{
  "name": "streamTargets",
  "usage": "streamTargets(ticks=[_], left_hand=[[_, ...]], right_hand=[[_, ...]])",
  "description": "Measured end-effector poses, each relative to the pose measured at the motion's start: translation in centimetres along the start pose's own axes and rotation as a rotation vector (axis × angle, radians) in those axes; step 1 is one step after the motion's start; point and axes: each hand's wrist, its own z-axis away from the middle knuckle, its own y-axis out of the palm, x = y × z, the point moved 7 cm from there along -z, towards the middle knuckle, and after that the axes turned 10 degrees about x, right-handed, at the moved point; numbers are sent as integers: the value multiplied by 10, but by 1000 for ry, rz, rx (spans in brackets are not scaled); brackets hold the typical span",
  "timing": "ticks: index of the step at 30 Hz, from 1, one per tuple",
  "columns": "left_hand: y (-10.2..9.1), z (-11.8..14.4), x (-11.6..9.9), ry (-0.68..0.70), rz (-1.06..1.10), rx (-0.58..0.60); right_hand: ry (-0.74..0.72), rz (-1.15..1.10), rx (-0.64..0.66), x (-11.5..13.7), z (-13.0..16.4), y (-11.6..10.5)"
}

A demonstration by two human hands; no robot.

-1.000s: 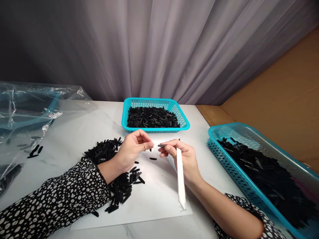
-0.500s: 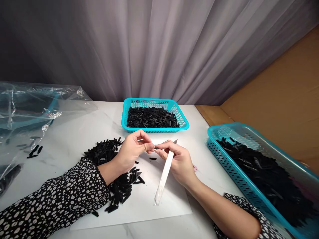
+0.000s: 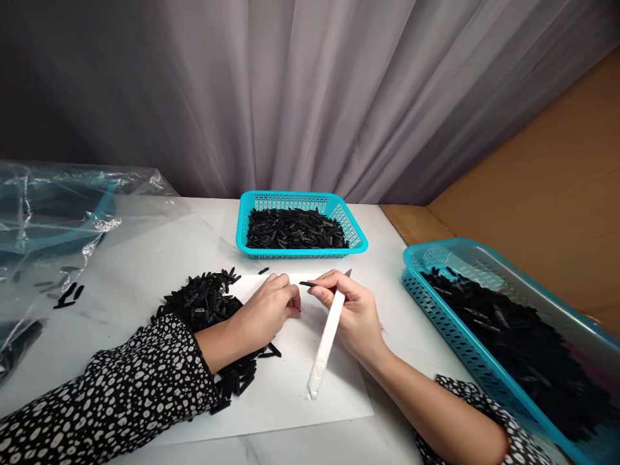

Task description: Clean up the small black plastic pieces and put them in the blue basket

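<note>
My right hand [image 3: 356, 316] grips a white-handled craft knife [image 3: 325, 345], its handle slanting down toward me and its blade tip showing above the knuckles. The same hand's thumb and forefinger pinch a thin black plastic piece [image 3: 307, 283]. My left hand [image 3: 268, 313] rests palm down on the white paper sheet [image 3: 290, 394]. Its fingertips are curled together on the paper just left of the right hand, and whatever lies under them is hidden. A heap of small black pieces [image 3: 206, 300] lies under and beside my left wrist.
A small teal basket [image 3: 361, 240] of black pieces stands at the back of the white table. A larger teal basket [image 3: 460, 336], also full, sits at the right. Crumpled clear plastic [image 3: 53, 219] covers the left side. Brown cardboard [image 3: 533, 194] rises at the right.
My left hand has let go of the black piece and dropped from mid-air onto the paper. The right hand keeps the piece and has swung the knife handle leftward.
</note>
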Motion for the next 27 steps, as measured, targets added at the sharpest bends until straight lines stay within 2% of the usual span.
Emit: streamTargets(ticks=[7, 9, 13, 17, 27], left_hand=[[-9, -1, -7, -21, 89, -45], [-10, -2, -6, -40, 210, -51], [-12, -5, 1, -58, 582, -90], [-15, -6, 7, -89, 765, -169], [-18, -3, 2, -91, 923, -196]], right_hand=[[52, -56, 19, -5, 0, 0], [65, -62, 15, -6, 0, -1], [75, -54, 17, -6, 0, 0], [73, -41, 14, -6, 1, -1], [43, -21, -7, -5, 0, -2]])
